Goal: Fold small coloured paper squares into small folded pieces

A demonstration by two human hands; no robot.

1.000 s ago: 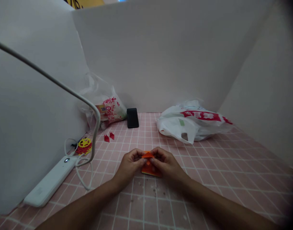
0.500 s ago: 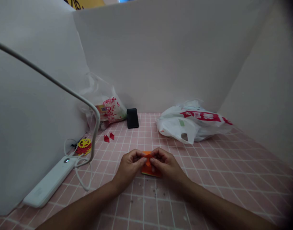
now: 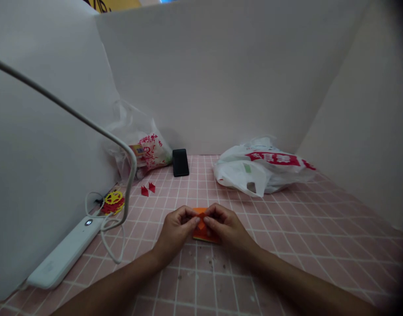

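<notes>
Between my two hands is a small folded red paper (image 3: pixel 201 222), pinched at its sides. My left hand (image 3: pixel 179 226) grips its left edge between thumb and fingers. On the other side, my right hand (image 3: pixel 224 224) pinches its right edge in the same way. Right under it lies a stack of orange paper (image 3: pixel 204 237), partly covered by the hands. Two small folded red paper pieces (image 3: pixel 148 189) with pointed tips rest on the table further left.
White plastic bags stand at the back left (image 3: pixel 155 151) and back right (image 3: pixel 264 166). A black phone (image 3: pixel 181 163) leans near the back wall. On the left are a white power bank (image 3: pixel 66 252), a looping cable (image 3: pixel 131 162) and yellow and red cut-out pieces (image 3: pixel 113 199).
The view has shifted slightly, so everything sits a little further left. The red paper between my fingers shows a broader, diamond-like face than before. Both hands keep their pinch.
</notes>
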